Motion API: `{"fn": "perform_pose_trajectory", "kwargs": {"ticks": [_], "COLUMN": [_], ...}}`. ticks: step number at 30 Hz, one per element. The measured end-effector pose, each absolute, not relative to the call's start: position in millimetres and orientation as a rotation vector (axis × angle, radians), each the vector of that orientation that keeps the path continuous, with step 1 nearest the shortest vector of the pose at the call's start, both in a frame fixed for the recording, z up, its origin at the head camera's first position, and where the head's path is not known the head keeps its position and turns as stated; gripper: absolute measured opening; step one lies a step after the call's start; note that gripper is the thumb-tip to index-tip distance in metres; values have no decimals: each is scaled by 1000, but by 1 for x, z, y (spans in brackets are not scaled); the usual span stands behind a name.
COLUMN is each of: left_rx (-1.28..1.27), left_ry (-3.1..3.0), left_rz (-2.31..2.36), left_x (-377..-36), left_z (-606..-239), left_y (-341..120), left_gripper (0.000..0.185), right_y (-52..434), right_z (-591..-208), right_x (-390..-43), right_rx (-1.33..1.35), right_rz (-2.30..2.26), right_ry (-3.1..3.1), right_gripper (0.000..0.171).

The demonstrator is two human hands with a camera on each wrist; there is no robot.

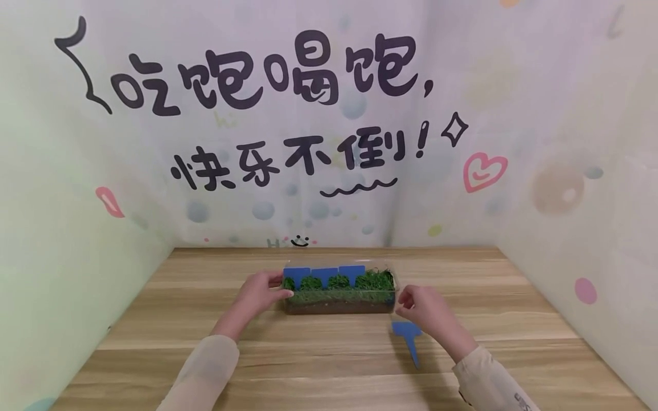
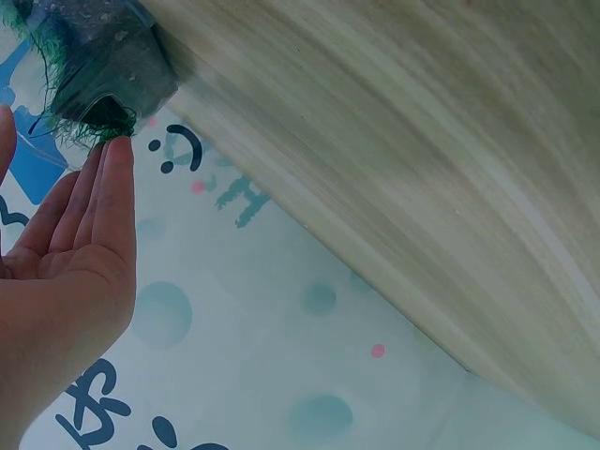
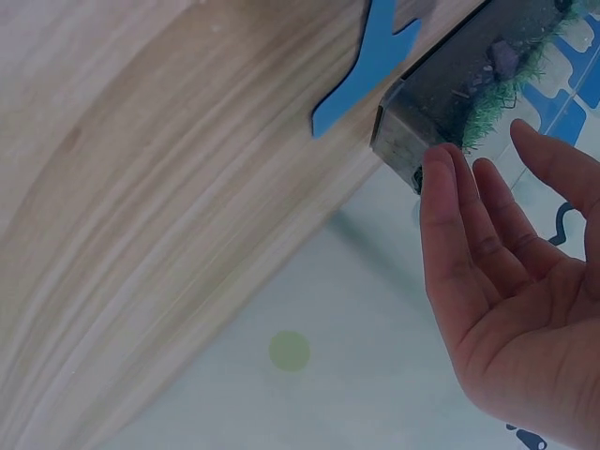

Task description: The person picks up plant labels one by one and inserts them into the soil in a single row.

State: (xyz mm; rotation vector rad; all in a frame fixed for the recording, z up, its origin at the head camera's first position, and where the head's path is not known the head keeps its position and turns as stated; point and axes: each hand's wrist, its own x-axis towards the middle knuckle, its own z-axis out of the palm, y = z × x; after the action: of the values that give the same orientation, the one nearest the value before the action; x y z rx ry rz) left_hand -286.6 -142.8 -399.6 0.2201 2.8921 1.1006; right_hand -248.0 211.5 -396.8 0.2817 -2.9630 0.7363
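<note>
A clear plastic box holds dark soil and green grass. Three blue T-shaped plant labels stand upright in the grass, from its left end to past the middle. At the box's left end is my left hand, its fingers straight and their tips right at the end wall, the thumb by the front corner. My right hand is beside the right end, fingers slightly bent and fingertips close to the wall, holding nothing. Another blue plant label lies on the table below the right hand.
The wood-grain table carries the box towards its back edge. A printed fabric backdrop with dark lettering rises behind it, and pale side walls close in left and right.
</note>
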Motion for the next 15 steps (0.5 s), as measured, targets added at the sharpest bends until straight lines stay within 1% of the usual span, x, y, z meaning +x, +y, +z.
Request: {"fn": "perform_pose_trajectory", "kwargs": {"ticks": [15], "left_rx": [233], "left_ry": [2897], "left_rz": [1104], "left_x": [-287], "left_z": [-401], "left_y": [-143], "left_gripper": [61], "right_y": [215], "right_z": [-401], "right_x": [-243], "right_rx": [207], "right_rz": [723], "right_ry": [-3033], "right_gripper": [13]}}
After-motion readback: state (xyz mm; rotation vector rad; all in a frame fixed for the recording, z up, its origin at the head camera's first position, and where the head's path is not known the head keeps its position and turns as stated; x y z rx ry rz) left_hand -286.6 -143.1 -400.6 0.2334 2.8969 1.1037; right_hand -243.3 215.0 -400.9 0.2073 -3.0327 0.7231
